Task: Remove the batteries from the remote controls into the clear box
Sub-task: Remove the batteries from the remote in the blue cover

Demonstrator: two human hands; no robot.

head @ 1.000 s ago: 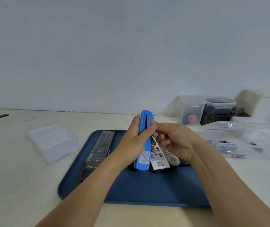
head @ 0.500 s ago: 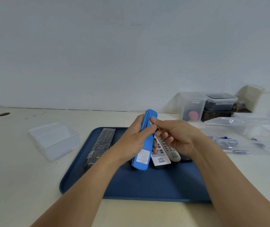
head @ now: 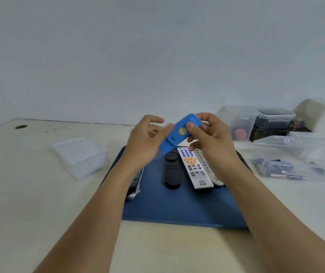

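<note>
A: What lies nearest?
B: A blue tray [head: 177, 213] on the table [head: 29, 194], carrying a black remote [head: 172, 171] and a white remote [head: 194, 168], long axes running away from us.
A: And the blue remote [head: 177, 134]?
B: Above the tray, tilted, top up-right, a round yellow mark showing. A second ago it stood nearly upright, edge-on.
A: The hands?
B: The right hand [head: 212, 142] pinches its top; the left hand [head: 145, 144] is blurred, fingers curled at its lower end; grip unclear.
A: The clear box [head: 80, 156]?
B: Far left.

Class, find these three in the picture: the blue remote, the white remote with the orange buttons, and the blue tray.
blue remote [head: 179, 137], head view: on its flat blue back, below the round sticker.
white remote [head: 195, 170], head view: on its button face.
blue tray [head: 177, 209], head view: bare floor near the front edge.
</note>
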